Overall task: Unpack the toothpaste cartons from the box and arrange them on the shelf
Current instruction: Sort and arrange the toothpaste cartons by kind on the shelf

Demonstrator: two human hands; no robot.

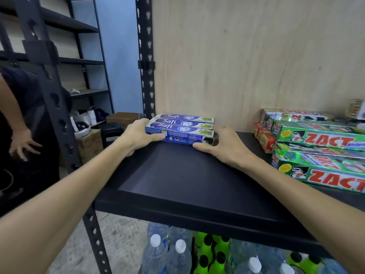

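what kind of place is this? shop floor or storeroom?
Likely a shop stockroom. Bare slotted metal racking, branded Safi cartons and Zact cartons stacked in multiples on the shelf, bottled water below, cardboard boxes on the floor.

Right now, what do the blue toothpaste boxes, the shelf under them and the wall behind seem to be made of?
Blue toothpaste boxes: glossy printed cardboard, judging by the sharp folded edges and sheen. Shelf: matte black board in a raised frame, probably painted metal or laminate; the look leaves it open. Wall behind: pale unfinished plywood, showing grain and small knots.
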